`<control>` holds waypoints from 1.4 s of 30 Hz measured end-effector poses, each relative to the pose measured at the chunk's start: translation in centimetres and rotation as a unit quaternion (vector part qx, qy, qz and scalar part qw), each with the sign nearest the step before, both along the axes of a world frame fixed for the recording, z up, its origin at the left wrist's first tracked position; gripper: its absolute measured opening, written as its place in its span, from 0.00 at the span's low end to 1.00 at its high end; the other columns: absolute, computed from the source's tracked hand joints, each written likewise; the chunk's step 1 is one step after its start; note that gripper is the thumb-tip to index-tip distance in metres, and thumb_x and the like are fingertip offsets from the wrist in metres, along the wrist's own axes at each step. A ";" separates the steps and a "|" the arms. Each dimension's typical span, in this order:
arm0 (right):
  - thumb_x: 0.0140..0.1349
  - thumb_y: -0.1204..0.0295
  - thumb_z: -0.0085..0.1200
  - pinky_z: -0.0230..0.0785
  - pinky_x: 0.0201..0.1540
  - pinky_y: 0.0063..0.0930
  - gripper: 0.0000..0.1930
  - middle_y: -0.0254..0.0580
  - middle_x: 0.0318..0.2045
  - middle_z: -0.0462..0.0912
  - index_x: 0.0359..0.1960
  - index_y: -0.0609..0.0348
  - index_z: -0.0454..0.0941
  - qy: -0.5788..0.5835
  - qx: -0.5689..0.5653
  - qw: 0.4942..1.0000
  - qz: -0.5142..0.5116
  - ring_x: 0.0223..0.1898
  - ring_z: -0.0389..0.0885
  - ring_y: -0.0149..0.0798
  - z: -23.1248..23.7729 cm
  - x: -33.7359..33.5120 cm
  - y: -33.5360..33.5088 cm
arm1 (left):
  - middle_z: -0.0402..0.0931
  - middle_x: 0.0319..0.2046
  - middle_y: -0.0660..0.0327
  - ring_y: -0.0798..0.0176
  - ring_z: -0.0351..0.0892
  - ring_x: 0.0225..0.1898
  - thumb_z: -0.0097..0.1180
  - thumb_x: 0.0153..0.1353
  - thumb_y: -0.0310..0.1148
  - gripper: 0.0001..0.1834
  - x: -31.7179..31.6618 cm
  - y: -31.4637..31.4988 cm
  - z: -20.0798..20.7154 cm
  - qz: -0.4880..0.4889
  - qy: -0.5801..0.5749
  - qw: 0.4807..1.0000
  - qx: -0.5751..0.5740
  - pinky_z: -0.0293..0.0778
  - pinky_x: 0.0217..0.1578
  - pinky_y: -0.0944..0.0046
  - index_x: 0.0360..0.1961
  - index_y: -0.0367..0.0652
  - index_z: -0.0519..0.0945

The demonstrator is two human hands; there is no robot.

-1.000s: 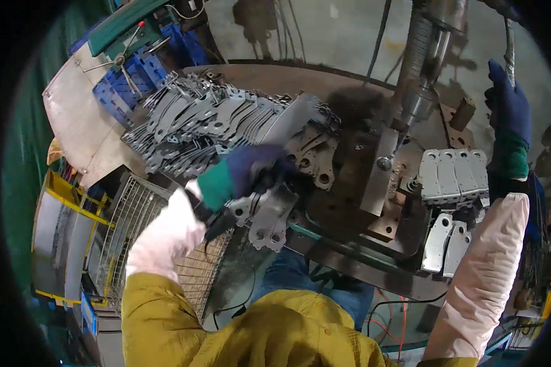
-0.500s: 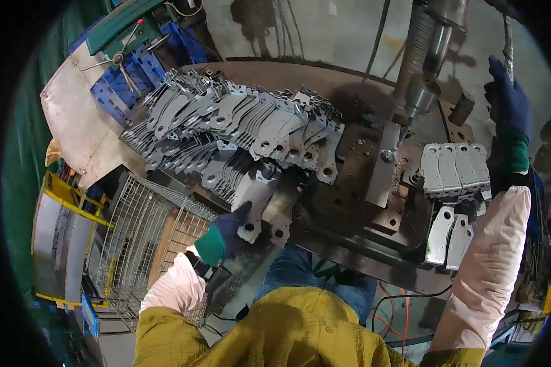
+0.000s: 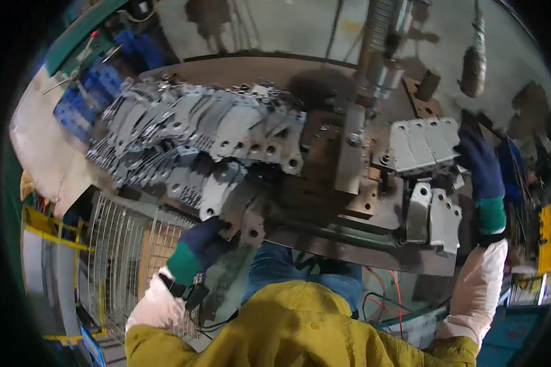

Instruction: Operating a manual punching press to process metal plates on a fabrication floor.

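Head view: your left hand (image 3: 207, 240), in a dark blue glove with a green cuff, sits at the near edge of the round metal work table (image 3: 324, 244). Its fingers curl closed around the lower end of a flat grey metal bracket (image 3: 237, 215) with round holes, which leans out over the table's rim toward you. That bracket lies at the near end of a big heap of like brackets (image 3: 190, 137) fanned across the left half of the table.

Your right hand (image 3: 479, 162), gloved the same way, is up at the table's right side, just beside a neat row of lighter grey plates (image 3: 423, 144) stood on edge. Its fingers point up and seem to rest against the end of that row; whether they grip anything, you cannot tell from here. Below that row a second small group of plates (image 3: 436, 214) stands near the table's edge.

Between your two hands the press column (image 3: 373, 55) comes down to a dark steel fixture block (image 3: 350, 156). A wire mesh basket (image 3: 125, 251) stands low on your left, beneath the table's rim. Your yellow jacket (image 3: 300, 333) fills the bottom of the picture.
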State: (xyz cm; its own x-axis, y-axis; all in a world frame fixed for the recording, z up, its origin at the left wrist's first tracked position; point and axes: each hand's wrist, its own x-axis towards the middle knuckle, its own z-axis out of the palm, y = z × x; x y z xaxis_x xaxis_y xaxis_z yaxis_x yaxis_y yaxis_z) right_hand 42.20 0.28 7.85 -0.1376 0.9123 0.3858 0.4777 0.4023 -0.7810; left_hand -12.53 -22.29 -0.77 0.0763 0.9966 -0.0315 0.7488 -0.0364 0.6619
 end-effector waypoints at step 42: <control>0.53 0.84 0.58 0.69 0.63 0.34 0.37 0.54 0.61 0.78 0.69 0.68 0.67 0.320 -0.117 0.914 -0.221 0.62 0.77 0.44 -3.4 -0.4 -17.9 | 0.67 0.68 0.46 0.48 0.67 0.69 0.42 0.73 0.32 0.24 12.1 3.6 1.6 -0.318 -0.426 0.811 -0.242 0.62 0.69 0.52 0.67 0.30 0.68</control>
